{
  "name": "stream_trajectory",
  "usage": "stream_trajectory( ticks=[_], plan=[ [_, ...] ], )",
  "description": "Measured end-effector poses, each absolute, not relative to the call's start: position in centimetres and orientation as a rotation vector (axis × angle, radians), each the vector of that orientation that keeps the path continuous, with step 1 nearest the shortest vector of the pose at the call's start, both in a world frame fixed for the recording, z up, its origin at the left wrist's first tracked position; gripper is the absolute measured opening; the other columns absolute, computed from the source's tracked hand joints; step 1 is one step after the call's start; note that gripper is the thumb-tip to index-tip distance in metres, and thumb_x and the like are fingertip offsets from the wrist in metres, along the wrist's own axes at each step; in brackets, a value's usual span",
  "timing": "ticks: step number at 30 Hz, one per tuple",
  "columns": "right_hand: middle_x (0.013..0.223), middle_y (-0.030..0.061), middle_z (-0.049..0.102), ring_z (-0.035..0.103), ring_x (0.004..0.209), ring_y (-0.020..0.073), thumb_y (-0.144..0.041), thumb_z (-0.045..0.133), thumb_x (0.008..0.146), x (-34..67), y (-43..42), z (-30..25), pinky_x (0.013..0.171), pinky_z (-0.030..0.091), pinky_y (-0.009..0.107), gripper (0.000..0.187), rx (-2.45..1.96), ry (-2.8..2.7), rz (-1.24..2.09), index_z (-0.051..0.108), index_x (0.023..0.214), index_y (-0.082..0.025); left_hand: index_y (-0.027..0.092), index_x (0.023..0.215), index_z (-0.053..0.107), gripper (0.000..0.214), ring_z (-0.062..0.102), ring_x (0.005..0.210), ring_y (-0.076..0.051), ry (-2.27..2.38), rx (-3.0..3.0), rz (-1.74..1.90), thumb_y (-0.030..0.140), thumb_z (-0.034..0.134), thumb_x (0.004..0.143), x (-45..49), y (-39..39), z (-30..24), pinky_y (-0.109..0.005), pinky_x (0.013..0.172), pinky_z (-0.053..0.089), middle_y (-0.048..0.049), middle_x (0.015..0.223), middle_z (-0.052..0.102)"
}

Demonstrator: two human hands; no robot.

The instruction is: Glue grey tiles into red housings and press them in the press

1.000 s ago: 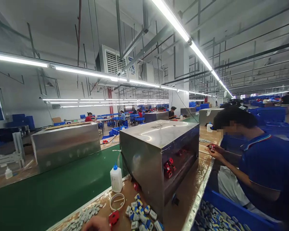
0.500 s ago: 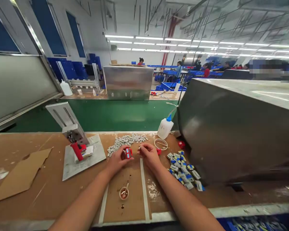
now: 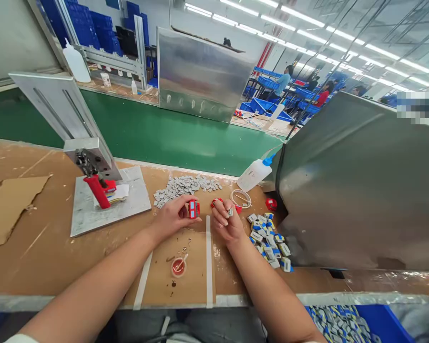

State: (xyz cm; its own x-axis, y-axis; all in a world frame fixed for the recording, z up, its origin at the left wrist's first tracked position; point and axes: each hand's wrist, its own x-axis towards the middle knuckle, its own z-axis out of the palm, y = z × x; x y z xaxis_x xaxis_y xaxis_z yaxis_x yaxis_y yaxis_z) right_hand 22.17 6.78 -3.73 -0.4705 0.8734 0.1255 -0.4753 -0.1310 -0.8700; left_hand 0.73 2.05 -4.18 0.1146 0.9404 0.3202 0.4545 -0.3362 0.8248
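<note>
Between the thumb and fingers of my left hand [image 3: 168, 216] is a small red toy vehicle body [image 3: 193, 209] with light-blue window panels. My right hand [image 3: 227, 226], palm turned partly up, pinches a small grey piece [image 3: 230, 212] at its fingertips. The two hands are apart, over the cardboard-covered bench. Just beyond the right fingers lie red parts [image 3: 238, 208], partly hidden. A pile of flat grey pieces [image 3: 186, 186] lies behind my left hand. Nearer me, a small cup of reddish liquid [image 3: 178, 267] has a thin stick in it.
At left stands a metal press fixture [image 3: 93, 162] with a red handle. Grey, blue and yellow blocks [image 3: 268, 240] lie right of my right arm, beside a large metal box [image 3: 357, 190]. A white squeeze bottle [image 3: 253, 174] and tape ring [image 3: 240, 198] stand behind. People work far off.
The view has tipped downward and rolled. My right hand has turned its palm upward, bringing the grey piece into sight. My left hand still holds the red toy vehicle body.
</note>
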Motion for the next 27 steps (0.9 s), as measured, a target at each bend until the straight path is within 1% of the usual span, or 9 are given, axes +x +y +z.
stream_trajectory(
  ticks=[3, 7, 9, 13, 17, 19, 22, 24, 27],
  plan=[
    [0.067, -0.0064, 0.048, 0.041, 0.048, 0.0083, -0.067, 0.087, 0.073, 22.1, 7.2, -3.6, 0.039, 0.043, 0.018, 0.057, -0.627, -1.097, 1.828, 0.047, 0.076, -0.026, 0.025, 0.124, 0.068, 0.056, 0.061, 0.070, -0.014, 1.343, 1.836, 1.177, 0.063, 0.079, 0.085, 0.8, 1.9, -4.1, -0.026, 0.070, 0.050, 0.0012, 0.091, 0.071],
    [0.067, -0.0047, 0.059, 0.052, 0.050, 0.0082, -0.055, 0.093, 0.068, 22.0, 8.1, -3.7, 0.046, 0.053, 0.020, 0.052, -0.736, -1.044, 1.870, 0.051, 0.075, -0.024, 0.024, 0.123, 0.068, 0.056, 0.060, 0.070, -0.013, 1.335, 1.679, 1.218, 0.059, 0.084, 0.082, 0.8, 2.0, -4.1, -0.026, 0.067, 0.050, -0.0003, 0.094, 0.071],
    [0.069, -0.0038, 0.062, 0.056, 0.053, 0.0090, -0.051, 0.093, 0.070, 22.0, 8.4, -3.6, 0.049, 0.057, 0.022, 0.045, -0.779, -1.057, 1.847, 0.058, 0.079, -0.023, 0.023, 0.124, 0.067, 0.058, 0.062, 0.074, -0.015, 1.317, 1.578, 1.255, 0.057, 0.085, 0.081, 0.7, 2.2, -4.3, -0.027, 0.068, 0.051, -0.0023, 0.098, 0.072],
    [0.072, -0.0036, 0.062, 0.060, 0.059, 0.0101, -0.050, 0.088, 0.078, 21.9, 8.4, -3.4, 0.053, 0.060, 0.023, 0.038, -0.799, -1.202, 1.725, 0.074, 0.101, -0.023, 0.023, 0.128, 0.064, 0.062, 0.068, 0.084, -0.018, 1.266, 1.451, 1.285, 0.056, 0.086, 0.081, 0.4, 2.4, -4.6, -0.029, 0.076, 0.055, -0.0046, 0.102, 0.073],
    [0.079, -0.0014, 0.066, 0.065, 0.063, 0.0104, -0.050, 0.077, 0.091, 21.9, 7.9, -3.5, 0.060, 0.061, 0.025, 0.034, -0.776, -1.486, 1.428, 0.080, 0.113, -0.024, 0.024, 0.130, 0.065, 0.061, 0.067, 0.083, -0.017, 1.295, 1.515, 1.261, 0.056, 0.085, 0.082, 0.1, 2.6, -4.8, -0.029, 0.076, 0.056, -0.0053, 0.105, 0.072],
    [0.085, 0.0003, 0.071, 0.069, 0.067, 0.0121, -0.048, 0.079, 0.090, 21.8, 7.6, -3.8, 0.065, 0.062, 0.027, 0.033, -0.785, -1.536, 1.332, 0.080, 0.113, -0.024, 0.025, 0.130, 0.066, 0.059, 0.064, 0.078, -0.016, 1.334, 1.600, 1.231, 0.055, 0.085, 0.083, -0.1, 2.6, -4.8, -0.028, 0.073, 0.054, -0.0052, 0.106, 0.072],
    [0.082, 0.0019, 0.075, 0.072, 0.070, 0.0156, -0.046, 0.085, 0.086, 21.8, 7.5, -4.1, 0.069, 0.062, 0.030, 0.028, -0.822, -1.552, 1.277, 0.080, 0.098, -0.022, 0.026, 0.131, 0.068, 0.056, 0.061, 0.074, -0.014, 1.379, 1.756, 1.169, 0.053, 0.084, 0.085, -0.3, 2.7, -4.8, -0.027, 0.070, 0.052, -0.0045, 0.107, 0.072],
    [0.083, 0.0037, 0.077, 0.072, 0.075, 0.0174, -0.043, 0.083, 0.089, 22.0, 7.5, -4.0, 0.072, 0.061, 0.033, 0.022, -0.811, -1.636, 1.176, 0.081, 0.093, -0.022, 0.027, 0.131, 0.068, 0.055, 0.061, 0.075, -0.014, 1.401, 1.844, 1.134, 0.052, 0.084, 0.085, -0.3, 2.6, -4.8, -0.027, 0.070, 0.050, -0.0037, 0.107, 0.073],
    [0.090, 0.0054, 0.078, 0.072, 0.082, 0.0191, -0.039, 0.074, 0.097, 22.2, 7.6, -3.5, 0.076, 0.059, 0.035, 0.017, -0.744, -1.833, 0.980, 0.084, 0.100, -0.026, 0.027, 0.131, 0.068, 0.053, 0.062, 0.076, -0.015, 1.417, 1.940, 1.098, 0.052, 0.083, 0.087, -0.3, 2.6, -4.8, -0.027, 0.072, 0.050, -0.0033, 0.108, 0.074]
  ],
)
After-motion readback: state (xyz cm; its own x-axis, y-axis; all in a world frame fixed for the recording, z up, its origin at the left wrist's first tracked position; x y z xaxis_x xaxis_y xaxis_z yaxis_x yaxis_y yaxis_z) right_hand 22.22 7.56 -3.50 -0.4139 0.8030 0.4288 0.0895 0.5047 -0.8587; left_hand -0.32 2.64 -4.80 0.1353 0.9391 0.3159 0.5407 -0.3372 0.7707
